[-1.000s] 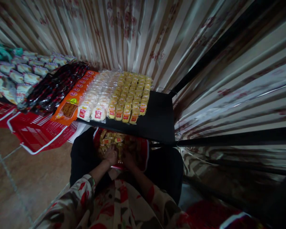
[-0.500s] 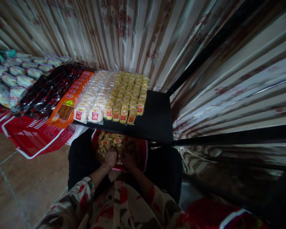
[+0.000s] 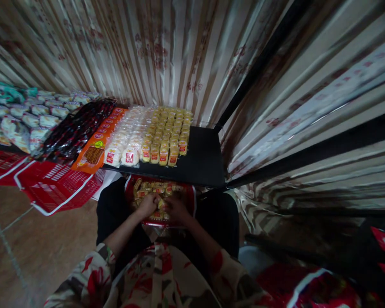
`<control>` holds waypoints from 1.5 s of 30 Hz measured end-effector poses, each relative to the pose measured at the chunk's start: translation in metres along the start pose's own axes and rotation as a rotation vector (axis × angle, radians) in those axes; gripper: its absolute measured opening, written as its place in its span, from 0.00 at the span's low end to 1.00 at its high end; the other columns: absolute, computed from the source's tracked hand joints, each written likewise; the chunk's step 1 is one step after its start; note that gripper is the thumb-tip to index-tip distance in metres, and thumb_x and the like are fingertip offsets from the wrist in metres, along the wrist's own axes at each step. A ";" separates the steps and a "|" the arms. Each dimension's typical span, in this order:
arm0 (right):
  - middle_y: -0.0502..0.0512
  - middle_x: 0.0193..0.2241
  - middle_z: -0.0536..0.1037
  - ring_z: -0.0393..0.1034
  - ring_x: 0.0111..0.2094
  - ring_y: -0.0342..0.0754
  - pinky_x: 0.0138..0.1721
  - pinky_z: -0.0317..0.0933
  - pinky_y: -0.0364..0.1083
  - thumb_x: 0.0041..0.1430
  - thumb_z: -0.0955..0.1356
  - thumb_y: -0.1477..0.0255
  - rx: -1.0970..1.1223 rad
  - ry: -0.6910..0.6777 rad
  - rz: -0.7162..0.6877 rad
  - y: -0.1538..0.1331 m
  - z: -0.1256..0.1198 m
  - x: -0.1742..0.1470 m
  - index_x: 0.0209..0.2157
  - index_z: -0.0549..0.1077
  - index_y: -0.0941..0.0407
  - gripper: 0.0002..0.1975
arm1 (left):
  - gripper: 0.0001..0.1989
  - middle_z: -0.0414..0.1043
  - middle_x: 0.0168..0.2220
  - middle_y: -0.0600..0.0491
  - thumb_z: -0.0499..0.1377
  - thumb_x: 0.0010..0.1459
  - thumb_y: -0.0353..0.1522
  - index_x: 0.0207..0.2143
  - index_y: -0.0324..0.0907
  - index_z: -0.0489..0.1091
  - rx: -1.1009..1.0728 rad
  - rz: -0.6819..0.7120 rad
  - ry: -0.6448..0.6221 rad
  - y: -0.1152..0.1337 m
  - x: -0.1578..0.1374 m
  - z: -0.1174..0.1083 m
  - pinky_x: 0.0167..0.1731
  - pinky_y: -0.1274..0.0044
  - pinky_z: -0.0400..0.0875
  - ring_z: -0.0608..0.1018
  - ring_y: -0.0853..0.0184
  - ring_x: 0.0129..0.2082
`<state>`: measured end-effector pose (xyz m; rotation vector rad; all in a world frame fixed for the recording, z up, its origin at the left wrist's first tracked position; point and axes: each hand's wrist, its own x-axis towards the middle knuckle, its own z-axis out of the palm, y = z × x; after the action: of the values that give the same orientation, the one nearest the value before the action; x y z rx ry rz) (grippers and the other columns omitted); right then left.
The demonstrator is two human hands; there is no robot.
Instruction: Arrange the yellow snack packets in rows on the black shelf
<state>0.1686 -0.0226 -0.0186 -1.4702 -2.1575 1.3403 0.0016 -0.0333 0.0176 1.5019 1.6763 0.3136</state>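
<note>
A red basket [image 3: 191,201] with several small yellow wrapped snacks [image 3: 143,192] stands between my knees, under the front edge of the black shelf. Over the basket, my left hand [image 3: 149,204] is closed, fingertips pinched at a yellow wrapped snack. Close by on the right, my right hand [image 3: 177,208] has its fingers bent in toward the same snack; shadow hides part of them. On the shelf above lie rows of yellow packed snacks [image 3: 163,153], beside white round packed ones [image 3: 130,156].
Left along the black shelf [image 3: 202,160] lie an orange bag [image 3: 91,154], dark shiny packets [image 3: 77,128] and white packets [image 3: 17,111]. Red baskets with white handles [image 3: 59,184] stand below them. A black frame bar [image 3: 308,156] and a striped curtain [image 3: 176,55] bound the right and back.
Both hands have lifted slightly from the snacks in the basket and drawn close together, with a yellow wrapped snack showing between them. The camera view has shifted a little.
</note>
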 end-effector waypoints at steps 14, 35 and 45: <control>0.52 0.34 0.78 0.72 0.34 0.48 0.36 0.62 0.43 0.56 0.63 0.66 0.128 0.239 -0.064 -0.041 -0.067 -0.032 0.46 0.71 0.53 0.16 | 0.17 0.74 0.43 0.49 0.55 0.54 0.31 0.47 0.38 0.68 -0.216 0.216 0.109 0.077 -0.008 -0.028 0.43 0.75 0.68 0.74 0.66 0.41; 0.56 0.33 0.72 0.67 0.31 0.45 0.33 0.61 0.42 0.59 0.62 0.63 -0.169 0.793 0.054 -0.042 -0.138 0.063 0.43 0.72 0.60 0.18 | 0.20 0.66 0.53 0.43 0.48 0.57 0.30 0.52 0.37 0.62 -0.260 0.331 0.399 0.129 0.052 -0.008 0.55 0.66 0.62 0.69 0.63 0.52; 0.57 0.38 0.70 0.68 0.30 0.44 0.36 0.64 0.45 0.58 0.62 0.64 -0.041 0.849 -0.035 -0.037 -0.133 0.082 0.52 0.66 0.57 0.22 | 0.23 0.57 0.60 0.45 0.46 0.58 0.30 0.56 0.37 0.59 -0.335 0.389 0.348 0.115 0.067 0.000 0.60 0.67 0.53 0.60 0.65 0.60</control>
<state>0.1859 0.1160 0.0598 -1.6008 -1.6271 0.4880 0.0865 0.0560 0.0668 1.5673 1.4783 1.0634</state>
